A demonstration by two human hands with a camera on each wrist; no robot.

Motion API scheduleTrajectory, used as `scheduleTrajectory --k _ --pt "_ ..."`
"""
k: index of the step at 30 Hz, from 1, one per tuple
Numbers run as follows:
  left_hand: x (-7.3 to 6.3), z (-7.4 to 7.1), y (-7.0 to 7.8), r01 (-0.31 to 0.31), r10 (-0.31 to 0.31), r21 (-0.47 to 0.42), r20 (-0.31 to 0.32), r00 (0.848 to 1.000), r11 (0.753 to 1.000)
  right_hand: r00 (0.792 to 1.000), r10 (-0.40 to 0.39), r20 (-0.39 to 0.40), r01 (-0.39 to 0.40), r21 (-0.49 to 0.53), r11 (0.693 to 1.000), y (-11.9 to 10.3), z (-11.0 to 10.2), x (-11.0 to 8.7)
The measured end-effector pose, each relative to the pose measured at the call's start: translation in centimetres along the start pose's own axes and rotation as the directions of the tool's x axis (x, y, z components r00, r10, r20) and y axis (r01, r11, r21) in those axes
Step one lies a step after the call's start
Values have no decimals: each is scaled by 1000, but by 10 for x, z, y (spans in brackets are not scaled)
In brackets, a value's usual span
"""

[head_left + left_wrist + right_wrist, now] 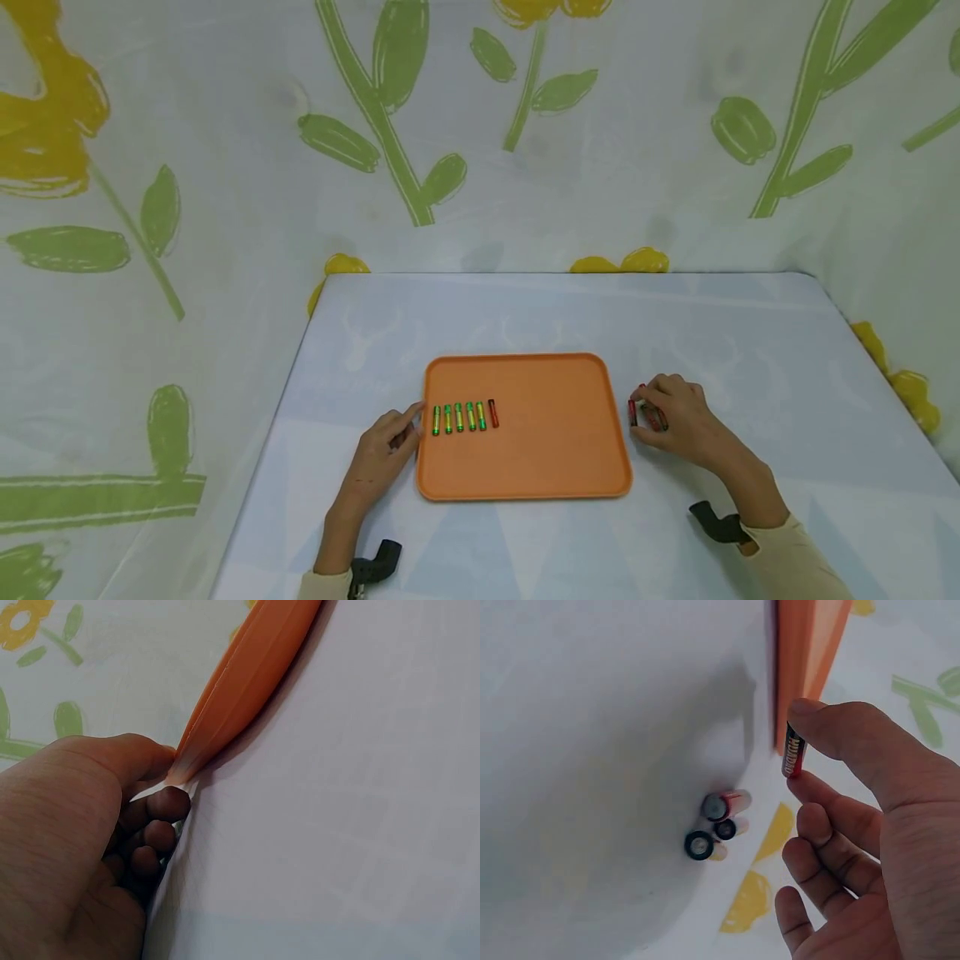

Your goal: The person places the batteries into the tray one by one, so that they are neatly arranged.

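On the orange tray [555,433], several green-and-yellow batteries [459,417] stand in a row at the left, with one red battery [493,413] at the row's right end. My left hand [381,458] touches the tray's left rim with thumb and index fingertip; its other fingers curl loosely below, as the left wrist view shows. Just off the tray's right side, my right hand [682,421] pinches a red-and-black battery [795,752] between thumb and index finger. Three loose batteries [720,825] lie on the table close by, partly covered by this hand in the head view.
A pale patterned cloth covers the table [525,550]. Behind and beside it hangs a white sheet [247,167] printed with green leaves and yellow flowers. Each wrist wears a black camera mount [716,523].
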State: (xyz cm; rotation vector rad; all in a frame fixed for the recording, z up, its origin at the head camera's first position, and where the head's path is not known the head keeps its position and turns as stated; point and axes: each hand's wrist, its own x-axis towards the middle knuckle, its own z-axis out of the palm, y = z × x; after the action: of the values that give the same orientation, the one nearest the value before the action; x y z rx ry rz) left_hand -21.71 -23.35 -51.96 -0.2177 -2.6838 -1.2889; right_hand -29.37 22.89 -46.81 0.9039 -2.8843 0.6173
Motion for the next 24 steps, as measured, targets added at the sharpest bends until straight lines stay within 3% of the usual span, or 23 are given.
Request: scheduleTrajectory --k 11,19,24 --pt "0 -3 3 63 -62 -20 28 998 998 995 -88 -42 90 43 995 -17 8 15" --pt "0 -2 2 40 -40 -7 18 999 999 993 -111 -30 113 71 991 -30 20 26" --pt "0 -2 1 31 -31 -19 22 999 999 997 -79 10 78 94 993 -41 22 34"
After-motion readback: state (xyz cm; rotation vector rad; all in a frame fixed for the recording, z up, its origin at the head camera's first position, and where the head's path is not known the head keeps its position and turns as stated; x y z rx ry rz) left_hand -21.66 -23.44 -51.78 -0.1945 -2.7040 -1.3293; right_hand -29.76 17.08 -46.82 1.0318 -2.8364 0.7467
